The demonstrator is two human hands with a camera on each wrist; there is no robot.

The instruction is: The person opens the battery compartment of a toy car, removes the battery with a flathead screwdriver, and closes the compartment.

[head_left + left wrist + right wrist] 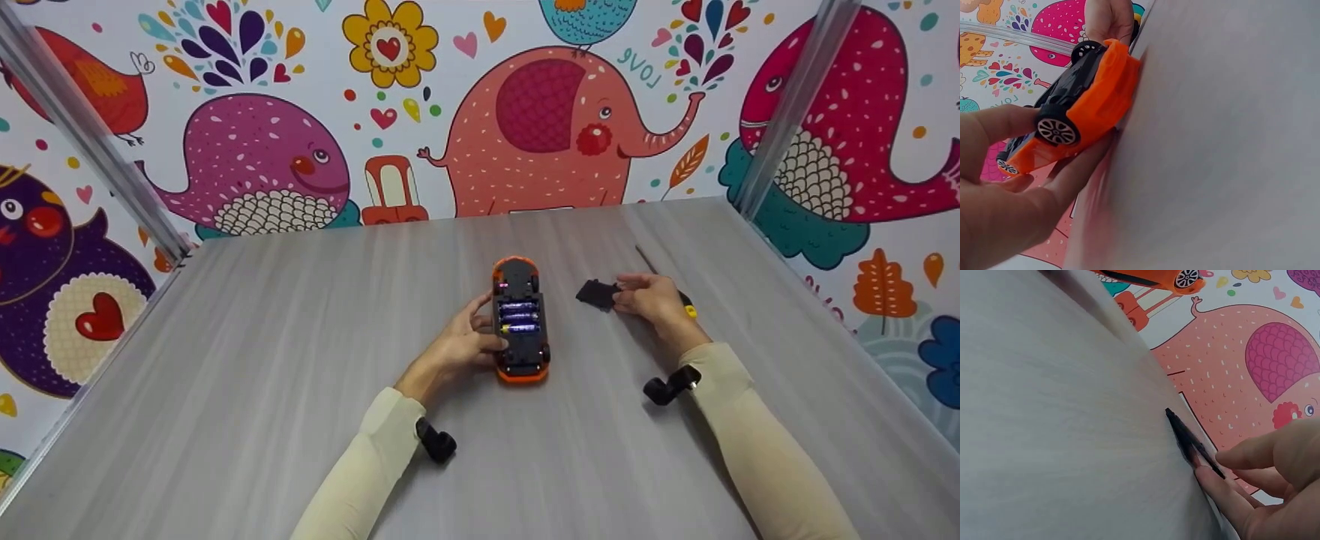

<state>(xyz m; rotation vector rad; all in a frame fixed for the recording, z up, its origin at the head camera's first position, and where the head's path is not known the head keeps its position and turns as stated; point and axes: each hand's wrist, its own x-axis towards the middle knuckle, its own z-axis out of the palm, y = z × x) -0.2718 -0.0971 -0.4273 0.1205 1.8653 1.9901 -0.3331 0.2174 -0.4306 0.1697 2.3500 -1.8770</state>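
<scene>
An orange toy car (521, 367) is turned underside up, its battery bay open with several blue-purple batteries (520, 317) lying side by side in it. My left hand (459, 339) grips the car by its left side, thumb on the dark underside; the left wrist view shows the fingers under the orange body (1112, 90). To the right, my right hand (654, 301) pinches the edge of a thin black battery cover (597, 294). In the right wrist view the cover (1190, 441) is seen edge-on, tilted close over the tabletop.
A screwdriver (646, 259) with a yellow-and-black handle lies on the grey table (300, 315), partly hidden behind my right hand. Cartoon-printed panels (420, 112) stand along the back and sides, with metal posts (787, 112) at the corners.
</scene>
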